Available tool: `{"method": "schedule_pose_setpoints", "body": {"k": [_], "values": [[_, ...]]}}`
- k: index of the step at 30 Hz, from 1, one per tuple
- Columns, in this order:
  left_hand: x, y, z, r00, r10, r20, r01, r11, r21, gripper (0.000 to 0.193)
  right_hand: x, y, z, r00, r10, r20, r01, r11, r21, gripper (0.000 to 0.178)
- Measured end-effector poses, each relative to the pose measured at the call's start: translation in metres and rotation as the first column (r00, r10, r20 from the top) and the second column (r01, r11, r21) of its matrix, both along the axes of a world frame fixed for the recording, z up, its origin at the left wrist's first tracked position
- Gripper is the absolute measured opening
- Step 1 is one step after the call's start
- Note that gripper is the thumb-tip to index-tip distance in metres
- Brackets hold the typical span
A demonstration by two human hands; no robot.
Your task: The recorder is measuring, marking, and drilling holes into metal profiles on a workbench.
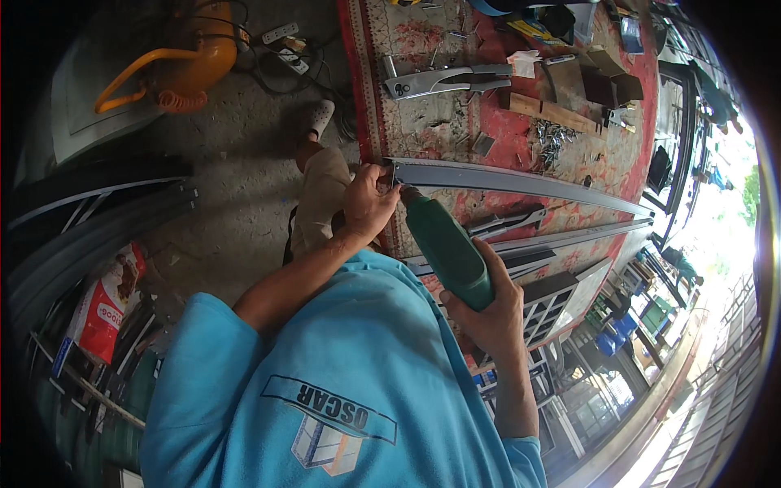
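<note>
My left hand [372, 201] is closed around the near end of a long grey metal profile [504, 179], its fingers bent at the tip. In my right hand [493, 315] is a green power drill [446, 246], gripped from behind. The drill's dark front end meets the profile's end, close to my left fingers. Whether a bit has entered the metal is hidden. The profile stretches away to the right across a worn red patterned carpet [423, 122]. Below it lie another grey profile [561, 239] and a two-handled metal tool [508, 220].
A silver two-handled tool like a hand riveter [443, 81] lies on the carpet beyond the profile. Near it are a wooden strip [557, 112], scattered small metal pieces [555, 142] and an open cardboard box [610, 77]. An orange machine [199, 61] and power strips [281, 33] are far left.
</note>
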State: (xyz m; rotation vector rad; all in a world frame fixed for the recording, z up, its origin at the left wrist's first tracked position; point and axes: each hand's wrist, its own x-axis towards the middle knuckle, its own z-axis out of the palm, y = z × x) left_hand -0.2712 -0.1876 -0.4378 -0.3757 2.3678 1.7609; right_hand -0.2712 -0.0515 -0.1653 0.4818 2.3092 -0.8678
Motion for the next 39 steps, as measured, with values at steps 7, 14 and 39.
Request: {"method": "schedule_pose_setpoints", "body": {"k": [7,14,39], "values": [[-0.002,-0.001,0.005,1.0,-0.014,0.021,0.014,1.0,-0.025,0.03,-0.001,-0.005,0.0,0.999,-0.032,0.001,0.032,0.999,-0.005,0.074],[-0.002,-0.002,0.006,0.998,-0.047,0.033,0.047,0.999,-0.014,0.031,-0.02,-0.01,0.009,0.994,-0.016,0.109,0.011,0.999,0.047,0.068],[-0.001,0.003,-0.002,0.997,-0.045,0.058,0.039,0.995,0.091,0.027,-0.057,-0.04,0.015,0.989,0.089,0.115,-0.107,0.982,0.153,0.062]]}}
